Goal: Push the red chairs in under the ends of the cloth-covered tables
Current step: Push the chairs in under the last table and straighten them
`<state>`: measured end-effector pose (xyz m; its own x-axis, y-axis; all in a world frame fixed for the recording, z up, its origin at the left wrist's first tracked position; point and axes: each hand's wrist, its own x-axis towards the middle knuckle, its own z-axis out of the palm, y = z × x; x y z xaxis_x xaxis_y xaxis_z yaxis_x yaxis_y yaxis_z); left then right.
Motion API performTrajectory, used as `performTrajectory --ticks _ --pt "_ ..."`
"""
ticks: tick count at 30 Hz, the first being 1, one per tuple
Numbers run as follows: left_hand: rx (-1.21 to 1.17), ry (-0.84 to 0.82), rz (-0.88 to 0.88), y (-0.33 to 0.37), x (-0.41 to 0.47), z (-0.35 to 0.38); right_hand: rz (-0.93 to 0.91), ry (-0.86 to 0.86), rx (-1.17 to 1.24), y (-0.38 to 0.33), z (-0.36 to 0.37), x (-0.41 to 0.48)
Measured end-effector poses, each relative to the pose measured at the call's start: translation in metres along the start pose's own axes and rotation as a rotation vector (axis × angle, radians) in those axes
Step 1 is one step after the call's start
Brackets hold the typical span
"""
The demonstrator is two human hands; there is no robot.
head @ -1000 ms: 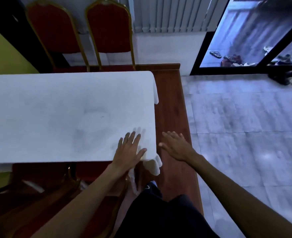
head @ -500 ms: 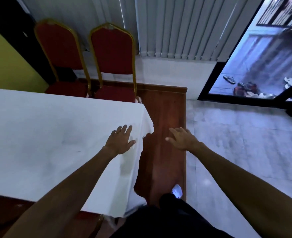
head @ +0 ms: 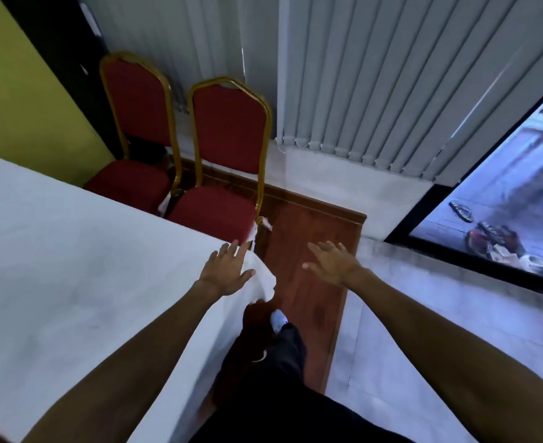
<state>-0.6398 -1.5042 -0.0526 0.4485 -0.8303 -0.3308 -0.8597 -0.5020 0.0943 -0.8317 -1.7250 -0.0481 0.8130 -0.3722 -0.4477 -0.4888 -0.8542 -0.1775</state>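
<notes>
Two red chairs (head: 214, 174) side by side at far end of cloth-covered table (head: 72, 266), seats only partly under it, backs near blinds; straight ahead of both hands; left hand (head: 227, 271) nearer, fingers spread, empty, over table corner; right hand (head: 334, 263) splayed, empty, above wooden floor strip (head: 308, 282).

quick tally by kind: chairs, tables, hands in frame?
Red chairs: 2, the left chair and the right chair, side by side at the table's far end.
Cloth-covered tables: 1, the table.
Hands: 2, the left hand open over the cloth corner and the right hand open in the air.
Total: 5
</notes>
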Motion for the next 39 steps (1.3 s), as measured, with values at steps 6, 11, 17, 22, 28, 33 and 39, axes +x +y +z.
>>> performTrajectory --ticks 6,11,17,22,28,33,39 --pt "-0.105 0.013 -0.069 -0.004 0.110 -0.037 -0.030 0.008 0.016 0.052 -0.073 0.106" --pt "-0.145 0.055 -0.128 -0.025 0.199 -0.078 -0.080 0.082 0.008 0.074 -0.151 0.199" --pt "-0.216 0.070 -0.194 -0.047 0.266 -0.116 -0.189 0.085 0.009 0.068 -0.201 0.292" --pt "-0.314 0.130 -0.283 -0.069 0.320 -0.140 -0.318 0.076 -0.039 0.068 -0.241 0.373" --pt "-0.434 0.219 -0.429 -0.076 0.381 -0.158 -0.530 0.071 -0.205 0.075 -0.305 0.482" --pt "-0.618 0.311 -0.623 -0.064 0.435 -0.174 -0.745 0.012 -0.440 0.065 -0.374 0.582" --pt "-0.828 0.412 -0.836 -0.040 0.503 -0.186 -1.067 -0.006 -0.917 0.030 -0.437 0.690"
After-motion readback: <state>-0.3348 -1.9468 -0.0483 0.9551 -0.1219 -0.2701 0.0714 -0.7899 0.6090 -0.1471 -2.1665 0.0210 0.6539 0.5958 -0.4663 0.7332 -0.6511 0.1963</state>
